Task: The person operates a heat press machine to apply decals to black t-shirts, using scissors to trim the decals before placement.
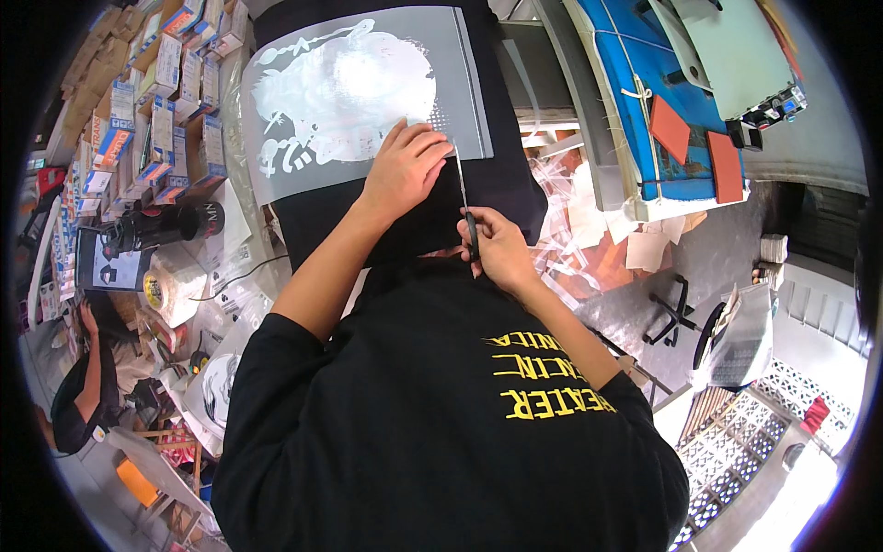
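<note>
A clear plastic film sheet (pixel 322 175) with a large white printed blotch lies over a black cloth-covered surface (pixel 359 236) in front of me. My left hand (pixel 405 172) is on the film's near edge, fingers bent and close together over it, the thumb beside the edge. In my right hand (pixel 499 250) are black-handled scissors (pixel 464 189), their long blades pointing away from me. The blades reach the film's near edge, just right of my left fingertips. How far apart the blades stand is hard to make out.
Stacked cardboard boxes (pixel 156 120) fill the left side, with a dark cylindrical container (pixel 166 225) below them. Another person's arm (pixel 89 377) shows at the lower left. At right are a blue-covered table (pixel 635 138), paper scraps (pixel 561 221) and a chair base (pixel 676 313).
</note>
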`<action>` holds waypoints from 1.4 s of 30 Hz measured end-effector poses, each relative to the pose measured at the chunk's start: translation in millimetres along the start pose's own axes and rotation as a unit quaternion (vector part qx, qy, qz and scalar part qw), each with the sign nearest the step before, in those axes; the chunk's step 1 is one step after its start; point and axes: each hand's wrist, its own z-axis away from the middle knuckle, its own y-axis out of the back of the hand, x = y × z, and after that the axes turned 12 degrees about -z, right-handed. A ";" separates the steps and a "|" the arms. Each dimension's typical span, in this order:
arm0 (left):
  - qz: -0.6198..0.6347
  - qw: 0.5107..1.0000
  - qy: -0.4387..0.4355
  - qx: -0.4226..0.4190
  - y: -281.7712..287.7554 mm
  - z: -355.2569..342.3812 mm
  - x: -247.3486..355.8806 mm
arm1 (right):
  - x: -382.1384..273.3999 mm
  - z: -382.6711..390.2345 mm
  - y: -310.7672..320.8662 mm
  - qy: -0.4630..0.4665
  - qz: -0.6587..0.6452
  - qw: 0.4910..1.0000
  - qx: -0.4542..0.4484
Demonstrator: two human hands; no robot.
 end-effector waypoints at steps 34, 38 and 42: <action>0.062 0.994 0.000 0.090 79.5 21.5 51.3 | -78.7 -97.1 -34.7 0.068 -0.022 0.995 0.063; 0.078 0.995 0.014 0.057 89.0 32.9 57.7 | -90.5 -116.5 -36.1 0.066 -0.010 0.996 0.063; 0.051 0.982 0.180 -0.035 84.6 46.2 53.5 | -86.0 -122.8 -33.2 0.061 -0.003 0.997 0.052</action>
